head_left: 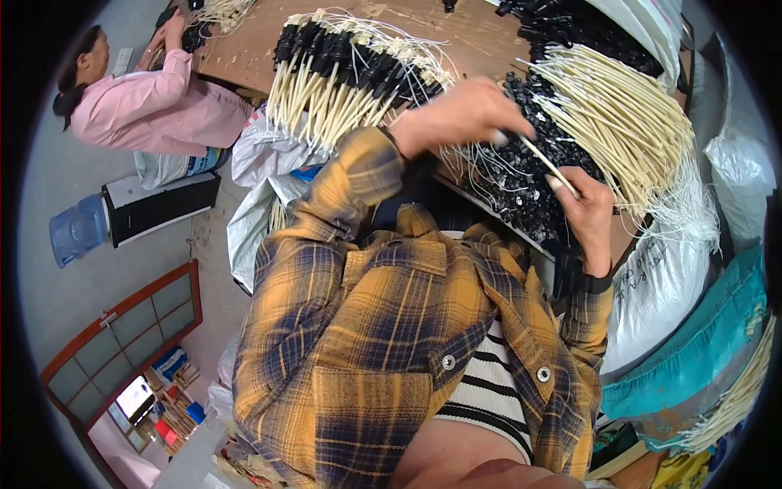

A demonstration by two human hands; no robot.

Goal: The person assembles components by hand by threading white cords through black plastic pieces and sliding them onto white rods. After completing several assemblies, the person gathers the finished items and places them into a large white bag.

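My right hand [585,205], with a black band at its wrist, pinches a thin cream rod [547,163] near its lower end. At the rod's upper end is my left hand [472,116], curled with fingers together and slightly blurred; what its fingertips hold is unclear. Both hands are above a pile of small black plastic parts [533,175]. Right of them lies a large heap of cream rods [623,122] with thin white wires [680,204]. To the left is a bundle of cream rods fitted with black pieces [342,69].
The brown tabletop [472,37] carries more black parts [562,33] at the far right. White sacks [660,285] and a teal sack [692,367] stand at the right. A person in pink [155,102] works at the far left. A blue water bottle [77,231] is below.
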